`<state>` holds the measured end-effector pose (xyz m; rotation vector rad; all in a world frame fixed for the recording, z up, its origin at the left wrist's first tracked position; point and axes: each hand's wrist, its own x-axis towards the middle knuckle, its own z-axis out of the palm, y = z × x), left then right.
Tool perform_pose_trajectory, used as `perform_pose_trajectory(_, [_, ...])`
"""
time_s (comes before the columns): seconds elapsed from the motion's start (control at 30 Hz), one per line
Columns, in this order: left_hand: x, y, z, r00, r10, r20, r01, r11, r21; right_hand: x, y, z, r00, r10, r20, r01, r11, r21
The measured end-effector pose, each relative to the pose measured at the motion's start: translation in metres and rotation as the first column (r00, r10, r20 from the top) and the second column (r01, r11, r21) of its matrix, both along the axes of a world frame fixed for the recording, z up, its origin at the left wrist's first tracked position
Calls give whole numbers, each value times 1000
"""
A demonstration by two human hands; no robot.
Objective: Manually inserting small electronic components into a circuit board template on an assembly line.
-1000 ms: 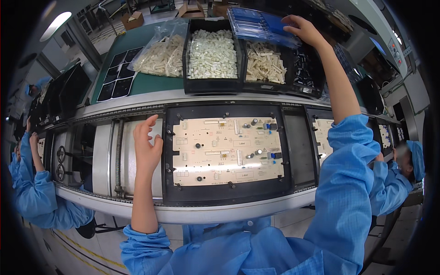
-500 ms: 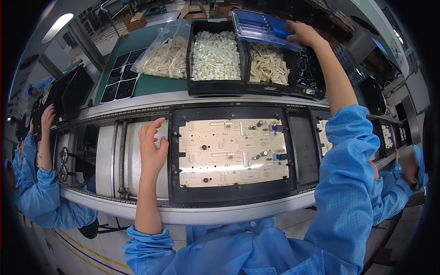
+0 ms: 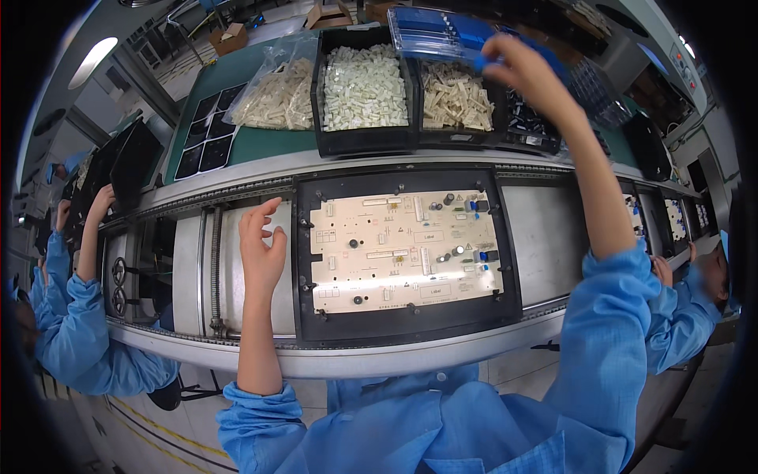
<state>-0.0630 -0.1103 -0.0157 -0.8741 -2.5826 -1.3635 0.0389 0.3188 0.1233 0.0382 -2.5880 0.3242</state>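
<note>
The left hand (image 3: 263, 246) is half open, empty, beside the black frame (image 3: 510, 265) holding the circuit board (image 3: 371, 272); the right hand (image 3: 521, 75) apparently pinches 1 blue part (image 3: 480, 62) near the tray (image 3: 426, 35); step: apparently part pick-up; next move calls for a secure pinch.

Bright blue smock (image 3: 371, 434); loose, wrinkled sleeves (image 3: 604, 340).
</note>
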Motion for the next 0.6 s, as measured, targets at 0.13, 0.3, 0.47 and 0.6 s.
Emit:
perform_pose_trajectory(0.13, [30,33,10,988,-155,0,155,986,62,53,-100,-60,922,57,382,0,989,-148])
perform_pose_trajectory(0.3, [76,99,20,875,-484,-27,477,870,-125,83,-146,-113,932,46,361,-36,999,-33])
perform_pose_trajectory(0.47, [85,133,8,867,-484,121,497,816,-296,88,-145,-109,915,109,388,10,956,-293])
perform_pose_trajectory(0.6, [84,138,9,866,-492,93,494,808,-321,94,-133,-113,918,122,378,36,923,-383])
